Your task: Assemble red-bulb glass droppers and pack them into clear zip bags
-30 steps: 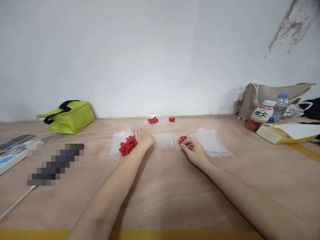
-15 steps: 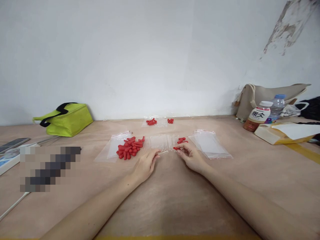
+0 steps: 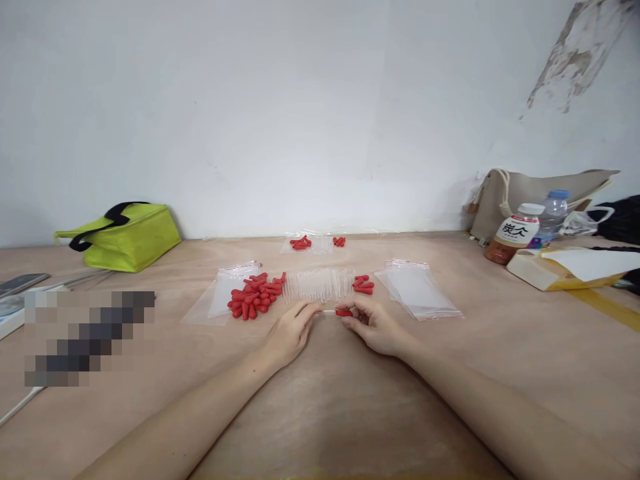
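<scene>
My left hand is closed in a pinch on a thin clear dropper tube, which points right. My right hand pinches a red rubber dropper bulb at the tube's right end; the two meet or nearly meet, and I cannot tell whether the tube is inside. Just beyond my hands lies a row of clear dropper tubes. A heap of red bulbs is left of the row, and several more red bulbs lie to its right.
Clear zip bags lie at the right, and more bags lie under and beside the red heap. By the wall is another bag with red bulbs. A lime-green bag stands left; a drink bottle stands right.
My right hand has drawn the red bulb nearer and left, up to the end of the tube. My left hand stays in about the same place with the tube, now more level.
</scene>
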### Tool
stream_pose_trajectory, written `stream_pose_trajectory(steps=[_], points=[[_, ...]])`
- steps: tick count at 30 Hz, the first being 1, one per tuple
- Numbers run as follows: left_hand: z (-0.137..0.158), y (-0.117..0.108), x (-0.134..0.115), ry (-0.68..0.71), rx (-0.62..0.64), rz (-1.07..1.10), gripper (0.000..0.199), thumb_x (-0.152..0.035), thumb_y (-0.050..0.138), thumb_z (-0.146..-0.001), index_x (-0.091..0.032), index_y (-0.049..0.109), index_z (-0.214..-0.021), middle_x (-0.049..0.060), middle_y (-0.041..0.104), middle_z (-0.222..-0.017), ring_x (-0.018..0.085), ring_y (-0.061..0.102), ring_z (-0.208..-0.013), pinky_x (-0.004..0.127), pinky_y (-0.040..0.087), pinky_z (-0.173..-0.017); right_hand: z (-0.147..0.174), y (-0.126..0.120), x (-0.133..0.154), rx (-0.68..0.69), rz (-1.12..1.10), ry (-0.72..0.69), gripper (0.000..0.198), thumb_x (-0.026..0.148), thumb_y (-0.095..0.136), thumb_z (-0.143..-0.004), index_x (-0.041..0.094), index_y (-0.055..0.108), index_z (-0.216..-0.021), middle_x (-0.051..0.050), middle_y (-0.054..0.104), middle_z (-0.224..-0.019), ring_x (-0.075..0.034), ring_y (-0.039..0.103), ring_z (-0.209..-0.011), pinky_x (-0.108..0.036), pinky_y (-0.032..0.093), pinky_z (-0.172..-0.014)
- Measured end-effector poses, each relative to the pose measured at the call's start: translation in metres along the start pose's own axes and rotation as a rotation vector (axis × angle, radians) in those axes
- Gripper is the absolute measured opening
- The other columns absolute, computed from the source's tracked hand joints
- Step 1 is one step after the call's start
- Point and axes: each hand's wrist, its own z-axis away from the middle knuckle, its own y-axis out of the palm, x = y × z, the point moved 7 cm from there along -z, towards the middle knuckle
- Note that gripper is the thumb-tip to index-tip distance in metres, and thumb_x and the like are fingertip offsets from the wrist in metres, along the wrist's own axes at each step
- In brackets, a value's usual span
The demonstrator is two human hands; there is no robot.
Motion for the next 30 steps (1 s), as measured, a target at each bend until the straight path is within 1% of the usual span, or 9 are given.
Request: stream_pose_trajectory(steps=[5, 8, 11, 14, 17, 22, 27, 30], points=[[0.001, 0.0, -0.005, 0.103, -0.006, 0.007, 0.027, -0.01, 0.037, -0.086, -0.017, 0.053, -0.107, 0.007, 0.062, -0.098, 0.017, 0.057, -0.091, 0.031, 0.049, -0.079, 0.0, 0.001, 0.003, 0.005, -0.022, -0.043, 0.016, 0.027, 0.053, -0.078, 0.018, 0.061, -0.089, -0.001, 0.055, -0.073, -0.011, 0.046, -0.062, -0.025, 0.041, -0.058], [0.001, 0.0, -0.008, 0.145, -0.027, 0.012, 0.026, -0.013, 0.041, -0.087, -0.018, 0.055, -0.107, 0.007, 0.063, -0.097, 0.016, 0.06, -0.089, 0.029, 0.05, -0.077, 0.0, 0.0, -0.002, -0.002, -0.049, -0.011, 0.018, 0.032, 0.058, -0.075, 0.018, 0.063, -0.085, -0.001, 0.057, -0.072, -0.012, 0.048, -0.063, -0.025, 0.041, -0.058], [0.003, 0.0, -0.011, 0.178, -0.05, 0.023, 0.025, -0.014, 0.044, -0.086, -0.018, 0.056, -0.108, 0.007, 0.064, -0.099, 0.016, 0.061, -0.089, 0.028, 0.051, -0.077, 0.002, 0.0, -0.005, -0.008, -0.081, 0.01, 0.017, 0.033, 0.057, -0.077, 0.019, 0.064, -0.083, -0.002, 0.062, -0.075, -0.013, 0.052, -0.066, -0.026, 0.043, -0.06], [0.004, -0.001, -0.014, 0.225, -0.053, 0.029, 0.029, -0.011, 0.043, -0.086, -0.018, 0.054, -0.112, 0.008, 0.064, -0.103, 0.016, 0.061, -0.093, 0.028, 0.051, -0.079, 0.003, 0.0, -0.003, -0.024, -0.106, -0.038, 0.014, 0.03, 0.056, -0.078, 0.019, 0.063, -0.082, -0.003, 0.064, -0.078, -0.014, 0.055, -0.07, -0.028, 0.044, -0.065], [0.005, 0.0, -0.014, 0.256, -0.045, 0.024, 0.035, -0.008, 0.042, -0.084, -0.018, 0.052, -0.117, 0.009, 0.063, -0.105, 0.016, 0.06, -0.095, 0.029, 0.051, -0.08, 0.004, -0.001, 0.0, -0.033, -0.109, -0.082, 0.011, 0.028, 0.057, -0.077, 0.019, 0.063, -0.079, -0.002, 0.063, -0.075, -0.014, 0.056, -0.069, -0.027, 0.045, -0.064], [0.007, 0.002, -0.015, 0.298, -0.016, 0.001, 0.041, -0.005, 0.04, -0.083, -0.019, 0.048, -0.121, 0.008, 0.064, -0.102, 0.016, 0.06, -0.092, 0.029, 0.052, -0.078, 0.005, -0.001, 0.003, -0.032, -0.063, -0.111, 0.01, 0.027, 0.056, -0.078, 0.02, 0.063, -0.079, -0.001, 0.064, -0.076, -0.014, 0.058, -0.07, -0.026, 0.046, -0.066], [0.006, 0.001, -0.017, 0.311, -0.002, -0.026, 0.037, -0.006, 0.039, -0.083, -0.015, 0.051, -0.117, 0.009, 0.065, -0.094, 0.016, 0.061, -0.085, 0.028, 0.052, -0.073, 0.007, 0.0, 0.008, -0.01, 0.013, -0.124, 0.01, 0.026, 0.053, -0.079, 0.022, 0.062, -0.079, 0.0, 0.065, -0.075, -0.013, 0.059, -0.069, -0.025, 0.046, -0.065], [0.005, 0.003, -0.018, 0.303, 0.026, -0.037, 0.036, -0.007, 0.038, -0.084, -0.016, 0.053, -0.115, 0.009, 0.065, -0.093, 0.016, 0.062, -0.082, 0.028, 0.053, -0.071, 0.008, 0.001, 0.011, 0.005, 0.092, -0.147, 0.01, 0.025, 0.053, -0.08, 0.022, 0.062, -0.081, 0.0, 0.065, -0.075, -0.013, 0.058, -0.067, -0.025, 0.045, -0.064]])
